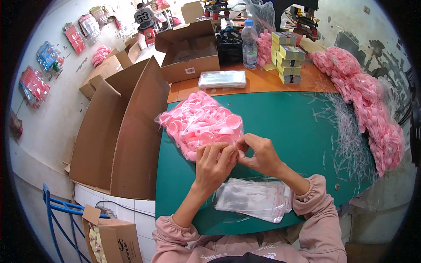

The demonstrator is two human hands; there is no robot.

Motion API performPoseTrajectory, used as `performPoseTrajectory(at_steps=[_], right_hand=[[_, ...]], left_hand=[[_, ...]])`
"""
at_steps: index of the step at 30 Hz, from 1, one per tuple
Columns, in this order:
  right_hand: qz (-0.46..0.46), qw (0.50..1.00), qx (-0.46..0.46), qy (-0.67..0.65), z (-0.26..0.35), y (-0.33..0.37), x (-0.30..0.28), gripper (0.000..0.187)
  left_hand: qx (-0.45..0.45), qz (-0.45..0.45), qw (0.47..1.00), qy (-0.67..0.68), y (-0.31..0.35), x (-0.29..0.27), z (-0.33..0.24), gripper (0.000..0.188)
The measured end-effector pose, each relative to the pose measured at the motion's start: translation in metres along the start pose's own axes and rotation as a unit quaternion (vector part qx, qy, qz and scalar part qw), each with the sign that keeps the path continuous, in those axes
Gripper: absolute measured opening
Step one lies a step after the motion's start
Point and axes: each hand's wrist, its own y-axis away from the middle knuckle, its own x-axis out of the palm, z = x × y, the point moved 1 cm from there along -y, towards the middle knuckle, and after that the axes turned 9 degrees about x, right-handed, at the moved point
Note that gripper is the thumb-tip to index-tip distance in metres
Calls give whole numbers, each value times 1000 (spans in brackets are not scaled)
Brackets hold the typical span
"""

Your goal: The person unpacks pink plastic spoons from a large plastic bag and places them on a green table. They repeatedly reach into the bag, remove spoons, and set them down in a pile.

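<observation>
A transparent plastic bag point(197, 120) packed with pink plastic spoons lies on the green tabletop. At its near right edge my left hand point(214, 166) is closed, with the fingers bent down and pinching the film. Beside it, my right hand point(262, 153) is closed too, thumb and forefinger pinched at the same edge. The fingertips of both hands almost meet, and the exact bit of film between them is hard to see. Below my hands, close to the table's front edge, lies a stack of flat transparent bags point(252, 199), partly under my right forearm.
A long heap of pink spoons point(359, 92) and thin plastic strips point(346, 136) lie on the right. Behind stand stacked yellow packs point(287, 59), a water bottle point(249, 46) and a pile of film bags point(222, 79). Open cardboard boxes point(136, 127) stand left; a person point(144, 18) sits far back.
</observation>
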Motion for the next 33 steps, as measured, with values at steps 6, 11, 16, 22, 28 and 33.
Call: performPoseTrajectory(at_steps=[6, 11, 16, 22, 28, 33], right_hand=[[17, 998, 60, -6, 7, 5, 3, 17], [24, 996, 89, -13, 4, 8, 8, 17], [4, 996, 92, 3, 6, 12, 17, 15], [-5, 993, 111, 28, 0, 13, 20, 15], [28, 986, 165, -24, -18, 3, 10, 13], [99, 975, 181, -83, -17, 1, 7, 14]], left_hand=[[-3, 34, 999, 23, 1, -5, 0, 28], [-40, 53, 997, 29, 7, 2, -3, 30], [2, 42, 999, -12, 14, 10, 0, 27], [21, 59, 996, 64, 15, 20, 7, 24], [33, 58, 989, 131, 23, 15, 18, 26], [-16, 1, 992, 122, 18, 16, 10, 25]])
